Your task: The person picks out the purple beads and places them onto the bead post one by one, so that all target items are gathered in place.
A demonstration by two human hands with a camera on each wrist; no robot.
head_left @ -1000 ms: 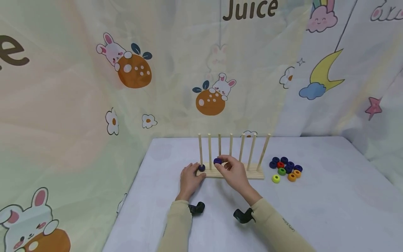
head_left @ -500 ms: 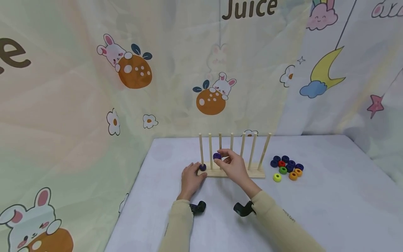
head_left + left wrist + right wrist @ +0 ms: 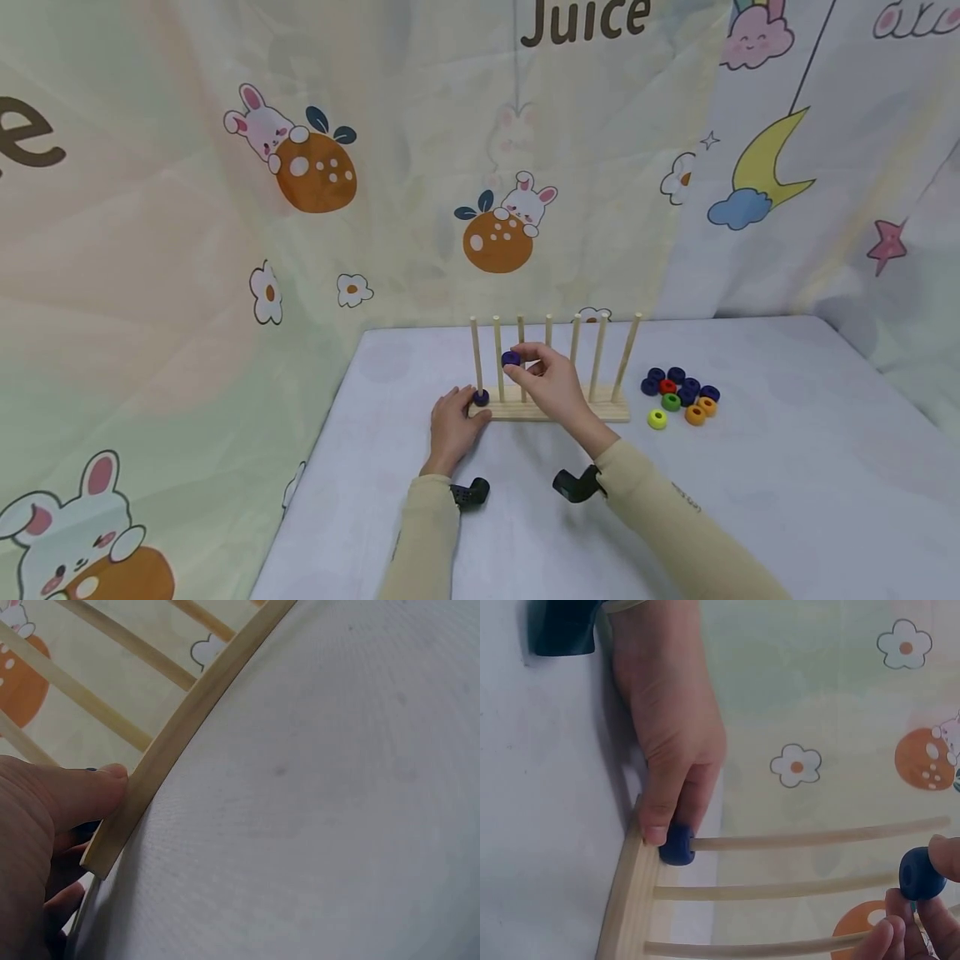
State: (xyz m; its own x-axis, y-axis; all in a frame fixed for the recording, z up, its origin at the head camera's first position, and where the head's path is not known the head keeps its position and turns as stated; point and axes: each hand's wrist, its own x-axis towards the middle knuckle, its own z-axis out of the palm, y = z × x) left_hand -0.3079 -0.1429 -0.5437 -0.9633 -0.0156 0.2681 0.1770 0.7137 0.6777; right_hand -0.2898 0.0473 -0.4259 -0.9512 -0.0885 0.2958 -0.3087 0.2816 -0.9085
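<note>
A wooden peg stand point(image 3: 558, 410) with several upright pegs stands on the white table. My left hand point(image 3: 452, 427) grips the left end of its base, thumb point(image 3: 90, 793) on the front edge and fingers behind. Low on the leftmost peg sits a dark blue bead point(image 3: 677, 846), beside the left fingertips. Between thumb and fingertips, my right hand point(image 3: 557, 387) pinches another dark blue bead point(image 3: 511, 358). That bead is held up near the upper part of the second peg point(image 3: 497, 333), its hole facing the peg tips' side in the right wrist view point(image 3: 922, 874).
Right of the stand lies a loose group of beads: several dark blue, a red one point(image 3: 667, 387), a green one point(image 3: 671, 402), two orange, and a yellow one point(image 3: 657, 419). A printed cloth point(image 3: 405, 167) hangs behind the table point(image 3: 787, 467).
My right hand has risen and shifted slightly left with the blue bead, from low among the pegs to nearer the second peg's upper part. The left hand stays on the base.
</note>
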